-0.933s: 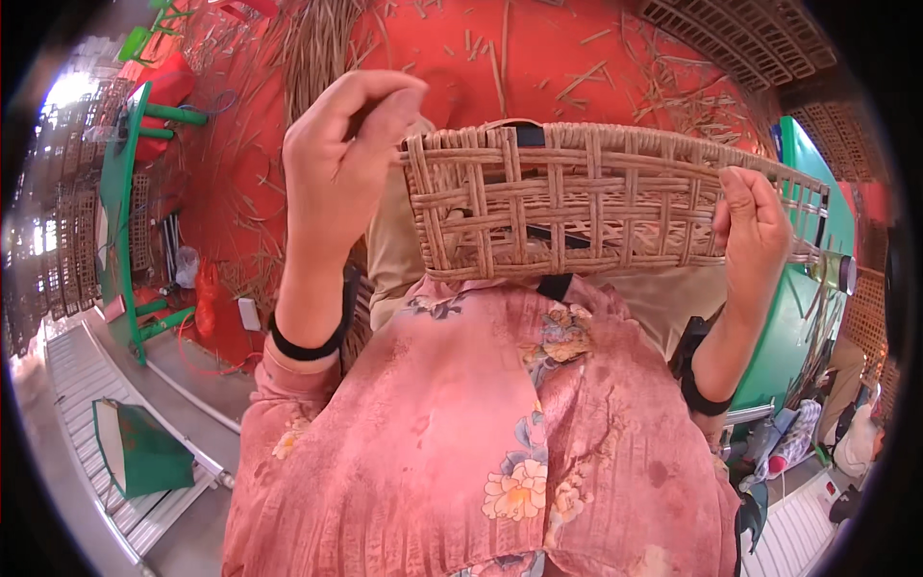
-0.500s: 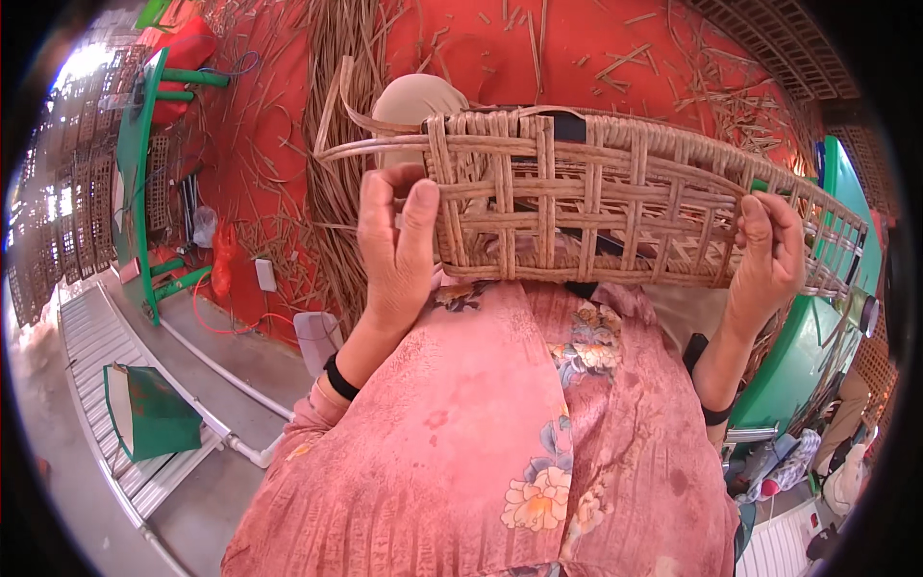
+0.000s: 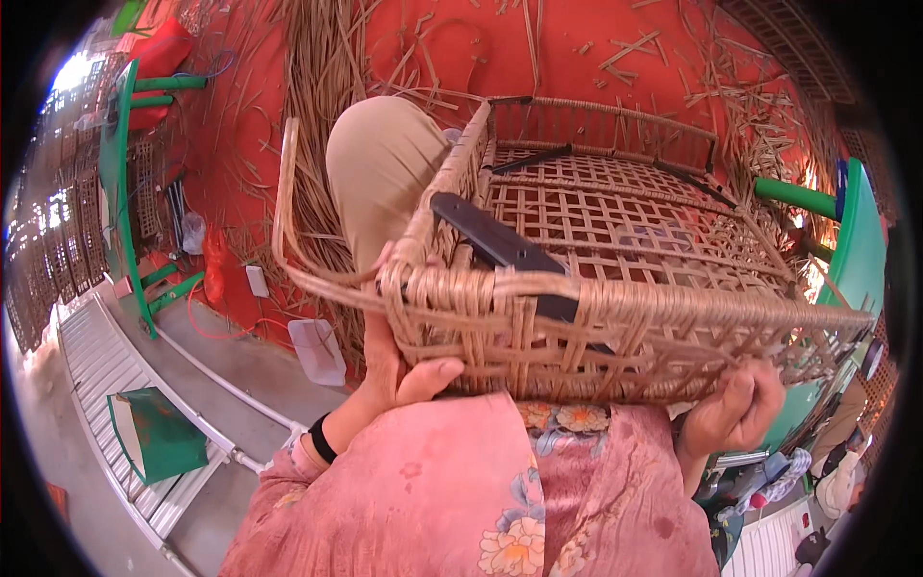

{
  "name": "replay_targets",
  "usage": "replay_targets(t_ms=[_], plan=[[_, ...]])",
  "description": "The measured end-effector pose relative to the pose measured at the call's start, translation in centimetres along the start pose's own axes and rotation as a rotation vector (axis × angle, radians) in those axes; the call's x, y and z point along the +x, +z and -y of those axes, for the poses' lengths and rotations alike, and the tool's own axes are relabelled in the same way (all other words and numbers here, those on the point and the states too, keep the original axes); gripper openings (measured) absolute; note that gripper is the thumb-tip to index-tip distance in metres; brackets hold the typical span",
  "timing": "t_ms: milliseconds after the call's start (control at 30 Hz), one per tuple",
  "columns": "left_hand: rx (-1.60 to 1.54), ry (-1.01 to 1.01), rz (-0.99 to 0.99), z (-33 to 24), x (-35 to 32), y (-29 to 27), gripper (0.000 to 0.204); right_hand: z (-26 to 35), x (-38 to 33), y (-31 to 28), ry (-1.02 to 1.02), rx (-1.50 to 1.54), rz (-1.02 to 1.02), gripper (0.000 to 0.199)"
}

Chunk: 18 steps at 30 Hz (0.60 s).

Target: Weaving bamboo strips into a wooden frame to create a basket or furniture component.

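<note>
Basket (image 3: 663, 296) has tipped, baring its interior; tan, lattice-woven, black-braced.

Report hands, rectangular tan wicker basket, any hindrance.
Basket held: left hand at near left corner, right hand against near wall. Interior visible. Possible snag: loose tan strip.

There is 1 left hand (image 3: 389, 373), 1 right hand (image 3: 733, 412), 1 woven basket (image 3: 663, 296), 1 black wristband (image 3: 320, 441), 1 trousered knee (image 3: 380, 159) and 1 translucent tub (image 3: 317, 352). At least 3 black braces (image 3: 486, 236) show; loose strips (image 3: 631, 53) are too many to count.
</note>
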<state>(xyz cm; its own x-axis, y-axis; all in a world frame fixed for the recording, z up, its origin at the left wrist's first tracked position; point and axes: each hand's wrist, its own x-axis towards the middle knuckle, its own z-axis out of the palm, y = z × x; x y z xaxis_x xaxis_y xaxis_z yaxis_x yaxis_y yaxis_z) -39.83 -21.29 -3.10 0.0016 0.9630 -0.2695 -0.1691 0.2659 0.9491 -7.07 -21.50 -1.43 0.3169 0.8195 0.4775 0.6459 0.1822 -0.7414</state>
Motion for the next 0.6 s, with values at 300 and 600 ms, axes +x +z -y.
replay_targets(t_ms=[300, 600], plan=[[-0.270, 0.075, -0.040, 0.7, 0.1, 0.5, 0.116, -1.5, 2.1, -0.4, -0.160, 0.199, 0.063, 0.020], [-0.450, -0.099, -0.068, -0.1, -0.1, 0.3, 0.081, -2.0, 1.3, -1.5, -0.114, 0.202, 0.011, 0.024]])
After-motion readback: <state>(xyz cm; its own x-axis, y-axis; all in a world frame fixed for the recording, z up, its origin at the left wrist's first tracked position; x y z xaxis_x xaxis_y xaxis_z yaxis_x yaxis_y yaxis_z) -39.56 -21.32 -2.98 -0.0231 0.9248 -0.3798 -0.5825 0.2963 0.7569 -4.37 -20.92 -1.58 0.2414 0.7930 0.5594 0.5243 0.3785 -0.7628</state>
